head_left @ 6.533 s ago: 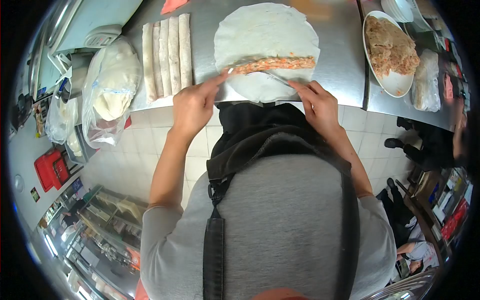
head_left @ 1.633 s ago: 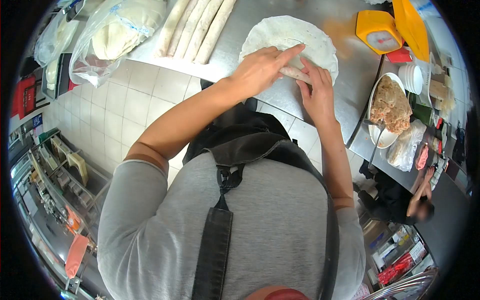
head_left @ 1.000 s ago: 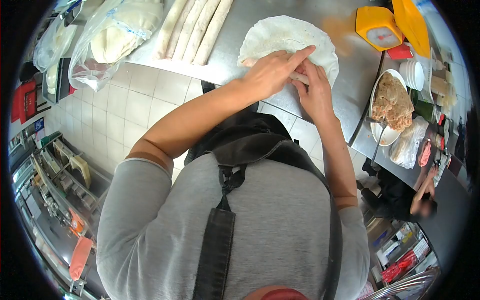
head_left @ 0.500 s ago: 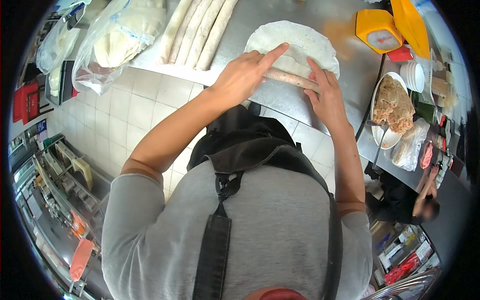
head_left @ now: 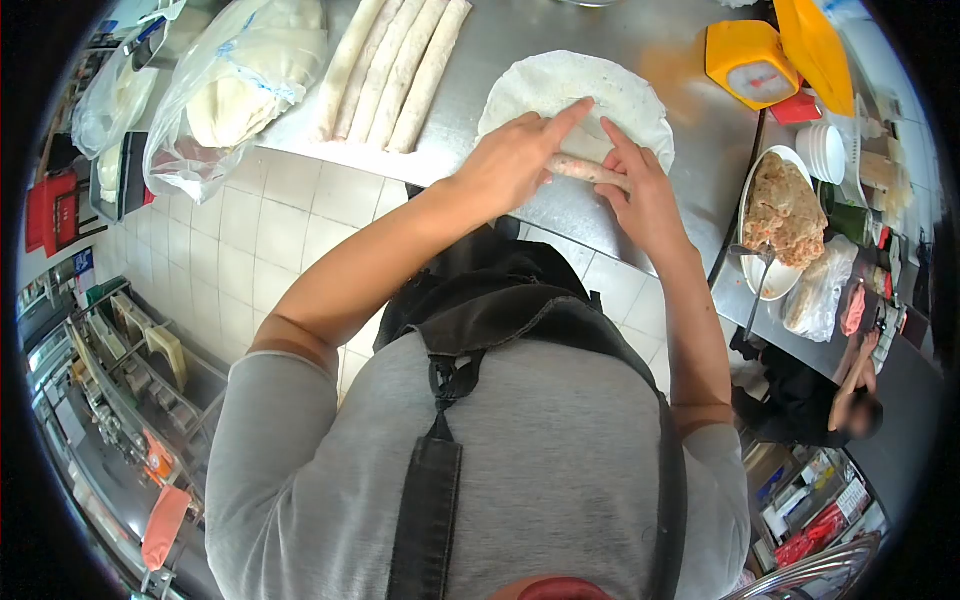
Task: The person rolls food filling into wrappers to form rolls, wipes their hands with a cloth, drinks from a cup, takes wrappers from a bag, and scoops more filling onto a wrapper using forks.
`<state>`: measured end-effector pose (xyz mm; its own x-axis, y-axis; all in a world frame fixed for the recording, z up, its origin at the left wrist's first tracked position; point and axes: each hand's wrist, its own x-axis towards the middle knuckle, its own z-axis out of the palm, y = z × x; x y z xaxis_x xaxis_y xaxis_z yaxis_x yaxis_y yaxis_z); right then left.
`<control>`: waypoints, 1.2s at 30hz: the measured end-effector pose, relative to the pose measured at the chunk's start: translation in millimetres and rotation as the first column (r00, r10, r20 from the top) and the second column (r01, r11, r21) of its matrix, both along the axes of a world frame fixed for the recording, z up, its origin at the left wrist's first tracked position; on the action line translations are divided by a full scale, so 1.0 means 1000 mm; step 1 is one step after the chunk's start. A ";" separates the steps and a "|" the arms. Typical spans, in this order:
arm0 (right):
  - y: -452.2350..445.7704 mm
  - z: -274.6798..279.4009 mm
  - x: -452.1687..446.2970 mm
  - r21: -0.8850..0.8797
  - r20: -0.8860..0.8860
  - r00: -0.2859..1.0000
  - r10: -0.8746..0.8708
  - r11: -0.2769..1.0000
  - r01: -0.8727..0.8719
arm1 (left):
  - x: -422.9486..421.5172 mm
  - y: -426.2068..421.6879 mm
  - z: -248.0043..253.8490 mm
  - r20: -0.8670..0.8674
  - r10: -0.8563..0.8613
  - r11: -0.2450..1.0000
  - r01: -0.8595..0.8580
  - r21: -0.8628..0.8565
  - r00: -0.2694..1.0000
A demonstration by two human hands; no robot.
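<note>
A round, thin sheet of pale dough (head_left: 575, 80) lies on the steel table, its near edge wrapped into a filled dough roll (head_left: 588, 171). My left hand (head_left: 515, 165) is closed over the roll's left part, index finger stretched forward onto the sheet. On the right end, my right hand (head_left: 642, 192) pinches the roll, its index finger also pointing over the sheet. Both palms hide the roll's ends. Left of the sheet, several long dough rolls (head_left: 412, 80) lie side by side.
A bagged lump of dough (head_left: 245, 100) sits far left. To the right are a yellow scale (head_left: 752, 65), a plate of minced filling (head_left: 785, 210) with a spoon (head_left: 766, 262), and stacked white bowls (head_left: 822, 153). Another person (head_left: 800, 395) is at the lower right.
My left hand has slid right along the roll, bringing both hands closer together. Less of the roll shows between them. The whole view has shifted slightly.
</note>
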<state>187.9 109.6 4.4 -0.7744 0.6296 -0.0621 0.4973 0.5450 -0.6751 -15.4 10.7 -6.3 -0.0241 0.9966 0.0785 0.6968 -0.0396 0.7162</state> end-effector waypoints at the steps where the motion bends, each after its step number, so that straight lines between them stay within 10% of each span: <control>1: 0.002 -0.001 0.000 0.005 0.004 1.000 0.014 1.000 -0.014 | 0.000 0.001 -0.002 0.002 0.001 0.999 -0.001 -0.040 1.000; 23: 0.003 -0.001 0.019 0.083 -0.010 1.000 0.016 0.996 -0.015 | -0.009 -0.016 0.004 -0.080 -0.003 1.000 0.001 -0.018 0.997; 36: 0.035 0.000 0.033 -0.228 0.060 0.992 -0.108 0.966 0.119 | -0.038 -0.006 0.002 0.437 0.120 0.982 -0.041 -0.186 0.892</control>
